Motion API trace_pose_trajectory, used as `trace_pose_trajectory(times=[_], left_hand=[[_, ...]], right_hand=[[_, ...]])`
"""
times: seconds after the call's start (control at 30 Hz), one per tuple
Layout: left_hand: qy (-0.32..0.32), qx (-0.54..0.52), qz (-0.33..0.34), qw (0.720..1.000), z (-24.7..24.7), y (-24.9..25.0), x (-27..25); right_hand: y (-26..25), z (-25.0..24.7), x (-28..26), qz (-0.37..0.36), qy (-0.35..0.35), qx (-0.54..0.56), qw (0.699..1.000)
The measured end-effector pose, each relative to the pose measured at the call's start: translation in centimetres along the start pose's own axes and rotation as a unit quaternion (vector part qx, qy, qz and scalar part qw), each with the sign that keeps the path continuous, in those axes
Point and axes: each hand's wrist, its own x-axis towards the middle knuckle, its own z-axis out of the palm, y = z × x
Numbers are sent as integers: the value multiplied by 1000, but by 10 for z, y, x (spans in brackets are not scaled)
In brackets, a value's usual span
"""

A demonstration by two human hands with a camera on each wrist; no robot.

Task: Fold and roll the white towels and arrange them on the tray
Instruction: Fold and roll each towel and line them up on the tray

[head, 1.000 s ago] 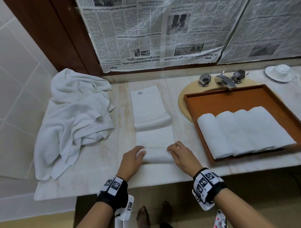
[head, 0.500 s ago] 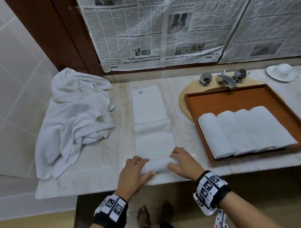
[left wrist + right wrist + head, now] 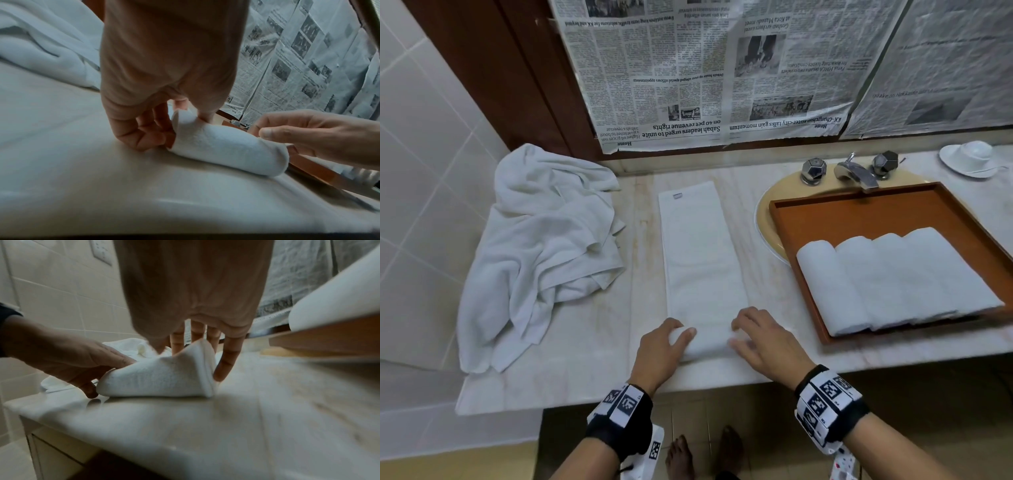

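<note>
Head view, bathroom vanity: a person starts rolling a white towel (image 3: 702,260) that lies folded into a long strip on the marble counter (image 3: 571,346), its near end turned up into a short roll (image 3: 705,344) at the counter's front edge. Left hand (image 3: 659,347) grips the roll's left end, thumb laid over the top and the other fingers curled against the end, as the left wrist view shows; right hand (image 3: 765,339) arches over the right end with fingers (image 3: 226,360) spread and pointing down behind the roll, thumb on the near side, so that it pinches that end loosely. Most of the strip stretches flat toward the wall, its small label at the far corner. To the right, a wooden tray (image 3: 859,212) resting partly over the sink holds four rolled towels (image 3: 893,281) side by side along its near edge. A heap of loose towels (image 3: 541,246) waits on the counter's left. Judged from this, the fold is done and the roll is in its first turns. The next move calls for both hands to push the roll evenly away along the strip, keeping the ends level and the wrap tight so it does not cone or slacken, before the finished roll goes to the tray's open space behind the row
</note>
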Motion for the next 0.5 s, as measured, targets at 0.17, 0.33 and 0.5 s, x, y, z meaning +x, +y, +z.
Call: trace_pose_trajectory(times=[0.17, 0.33, 0.5], left_hand=[[62, 61, 63, 994, 7, -1, -4], [50, 174, 164, 970, 16, -8, -12], [4, 113, 104, 988, 10, -7, 0]], right_hand=[[-3, 0, 0, 7, -24, -38, 999], [5, -4, 13, 68, -31, 75, 994], [8, -5, 24, 150, -27, 181, 972]])
